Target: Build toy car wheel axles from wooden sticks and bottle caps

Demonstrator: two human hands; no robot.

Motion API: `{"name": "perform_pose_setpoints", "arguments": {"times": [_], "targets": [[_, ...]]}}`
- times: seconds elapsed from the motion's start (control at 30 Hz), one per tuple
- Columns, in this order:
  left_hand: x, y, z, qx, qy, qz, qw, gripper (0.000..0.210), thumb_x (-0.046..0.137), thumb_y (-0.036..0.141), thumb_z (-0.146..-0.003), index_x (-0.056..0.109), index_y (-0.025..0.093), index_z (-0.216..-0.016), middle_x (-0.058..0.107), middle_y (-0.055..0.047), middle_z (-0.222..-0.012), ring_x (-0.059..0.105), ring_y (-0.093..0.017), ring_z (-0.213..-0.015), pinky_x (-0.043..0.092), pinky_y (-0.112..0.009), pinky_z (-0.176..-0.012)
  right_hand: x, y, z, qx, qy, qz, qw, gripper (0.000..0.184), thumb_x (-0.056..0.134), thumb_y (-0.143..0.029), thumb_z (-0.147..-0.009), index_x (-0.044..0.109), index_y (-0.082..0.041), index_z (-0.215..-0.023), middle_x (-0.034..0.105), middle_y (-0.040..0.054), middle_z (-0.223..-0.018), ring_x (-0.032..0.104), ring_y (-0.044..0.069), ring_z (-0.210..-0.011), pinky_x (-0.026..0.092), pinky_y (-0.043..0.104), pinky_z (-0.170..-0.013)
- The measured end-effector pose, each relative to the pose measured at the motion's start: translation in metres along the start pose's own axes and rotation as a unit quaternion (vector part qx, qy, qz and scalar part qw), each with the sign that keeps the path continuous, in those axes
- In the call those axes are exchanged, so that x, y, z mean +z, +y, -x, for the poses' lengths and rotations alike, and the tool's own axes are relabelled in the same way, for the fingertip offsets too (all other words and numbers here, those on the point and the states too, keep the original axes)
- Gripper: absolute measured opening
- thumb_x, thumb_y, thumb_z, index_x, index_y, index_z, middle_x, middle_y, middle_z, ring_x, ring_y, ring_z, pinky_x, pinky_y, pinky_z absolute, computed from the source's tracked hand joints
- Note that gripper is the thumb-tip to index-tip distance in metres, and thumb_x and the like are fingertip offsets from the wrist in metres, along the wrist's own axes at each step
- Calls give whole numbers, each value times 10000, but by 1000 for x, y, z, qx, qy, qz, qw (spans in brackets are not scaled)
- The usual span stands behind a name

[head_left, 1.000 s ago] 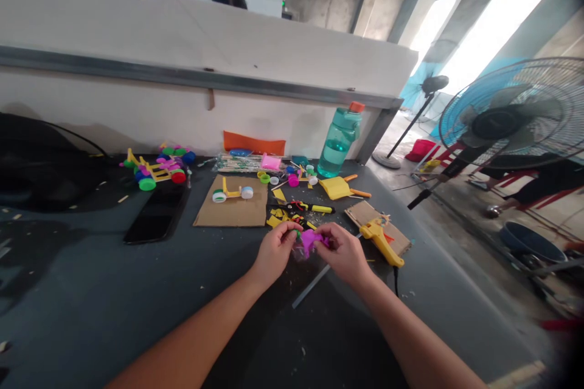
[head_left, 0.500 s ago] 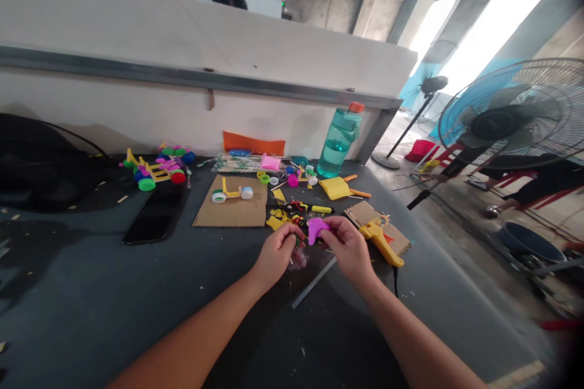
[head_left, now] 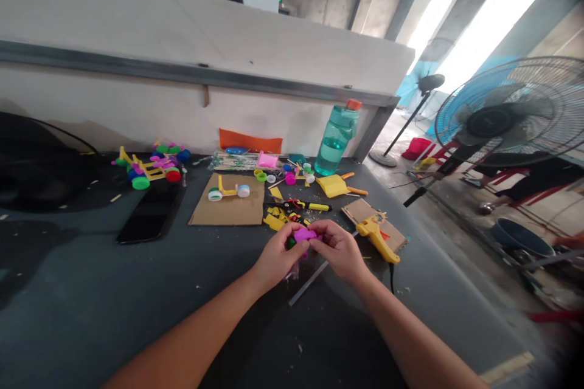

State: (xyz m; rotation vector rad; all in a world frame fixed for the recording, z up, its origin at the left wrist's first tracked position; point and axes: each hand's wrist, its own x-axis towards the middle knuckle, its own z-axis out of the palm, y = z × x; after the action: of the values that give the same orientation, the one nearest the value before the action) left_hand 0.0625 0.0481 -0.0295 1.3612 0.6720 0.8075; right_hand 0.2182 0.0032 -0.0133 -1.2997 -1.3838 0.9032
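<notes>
Between my two hands is a soft purple piece [head_left: 305,235] that looks like modelling clay. My left hand [head_left: 279,256] is closed on its left side, with something green [head_left: 291,243] and a bit of clear plastic wrap [head_left: 292,270] also in or under the fingers. Thumb and fingertips of my right hand [head_left: 338,249] pinch the clay's right side. Just beyond lie yellow scraps [head_left: 276,219] and a black-and-yellow cutting tool [head_left: 305,205]. A small yellow stick scooter model [head_left: 229,188] with bottle-cap wheels stands on a cardboard sheet [head_left: 227,214].
A yellow glue gun [head_left: 378,239] rests on cardboard at right, its cord trailing; a glue stick [head_left: 308,283] lies nearby. A phone [head_left: 148,214] and colourful wheeled models [head_left: 148,171] are left. A teal bottle [head_left: 333,140] stands behind. A large fan [head_left: 493,118] is beyond the table's right edge.
My hands have come together. The purple clay has moved left from the right hand alone to between both hands, and both now grip it. The view has shifted slightly.
</notes>
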Motion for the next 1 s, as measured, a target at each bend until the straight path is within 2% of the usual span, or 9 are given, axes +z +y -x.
{"name": "perform_pose_setpoints", "arguments": {"times": [0.1, 0.17, 0.37, 0.53, 0.6, 0.67, 0.77, 0.9, 1.0], "targets": [[-1, -3, 0, -23, 5, -12, 1000, 357, 556, 485, -800, 558, 177, -982, 563, 32, -650, 461, -72, -416, 356, -193, -411, -3, 0, 0, -36, -23, 47, 998, 371, 657, -236, -728, 578, -216, -1089, 642, 54, -1012, 609, 177, -886, 511, 285, -737], [-2, -3, -1, -25, 11, -24, 999, 355, 529, 497, -815, 575, 163, -928, 545, 36, -602, 442, -72, -402, 345, -193, -408, -4, -3, 1, -65, -29, 105, 992, 365, 662, -214, -717, 598, -226, -1076, 634, 55, -1039, 601, 183, -920, 507, 287, -764], [-2, 3, 0, 11, 5, -86, 996, 318, 532, 470, -823, 597, 160, -792, 570, 16, -599, 501, -105, -538, 384, -203, -534, -3, -12, 5, -72, 10, 195, 978, 142, 597, -236, -759, 641, -211, -893, 657, 29, -822, 606, 150, -703, 498, 245, -633], [1, 4, 3, 25, 44, -141, 989, 291, 547, 460, -808, 608, 176, -795, 608, 13, -640, 533, -132, -601, 393, -215, -574, 0, -10, 5, -62, 52, 220, 972, 87, 572, -193, -705, 616, -201, -780, 635, 9, -720, 583, 141, -642, 469, 234, -588], [3, 5, 4, 27, 50, -155, 986, 298, 539, 464, -808, 612, 176, -802, 616, 13, -647, 530, -132, -583, 386, -214, -552, 0, -8, 4, -17, 47, 170, 984, 77, 580, -213, -701, 605, -200, -773, 609, -10, -655, 568, 131, -572, 454, 228, -528], [3, 6, 5, 23, 54, -160, 985, 303, 536, 468, -807, 613, 176, -829, 623, 18, -644, 518, -124, -540, 374, -212, -519, -1, -8, 2, 50, 22, 75, 996, 95, 599, -260, -710, 591, -194, -778, 578, -30, -595, 548, 120, -490, 439, 227, -467], [0, 6, 4, 21, 66, -164, 984, 296, 528, 466, -813, 609, 182, -835, 628, 25, -631, 523, -117, -519, 379, -209, -516, -3, -15, 2, 118, -25, -72, 990, 158, 651, -311, -690, 574, -181, -736, 530, -51, -540, 506, 99, -419, 441, 230, -436], [-7, 2, -4, 4, 116, -112, 987, 296, 521, 465, -817, 596, 179, -827, 592, 30, -599, 530, -101, -494, 406, -205, -514, -7, -30, 6, 135, -87, -206, 965, 177, 672, -316, -675, 569, -176, -709, 516, -40, -570, 479, 86, -444, 449, 227, -441], [-9, 1, -8, -35, 79, -24, 996, 361, 547, 507, -788, 571, 175, -929, 555, 47, -581, 473, -81, -381, 374, -204, -410, -8, -32, 7, 122, -79, -249, 958, 171, 632, -294, -707, 569, -196, -832, 575, 4, -734, 515, 110, -559, 472, 233, -468]]}}
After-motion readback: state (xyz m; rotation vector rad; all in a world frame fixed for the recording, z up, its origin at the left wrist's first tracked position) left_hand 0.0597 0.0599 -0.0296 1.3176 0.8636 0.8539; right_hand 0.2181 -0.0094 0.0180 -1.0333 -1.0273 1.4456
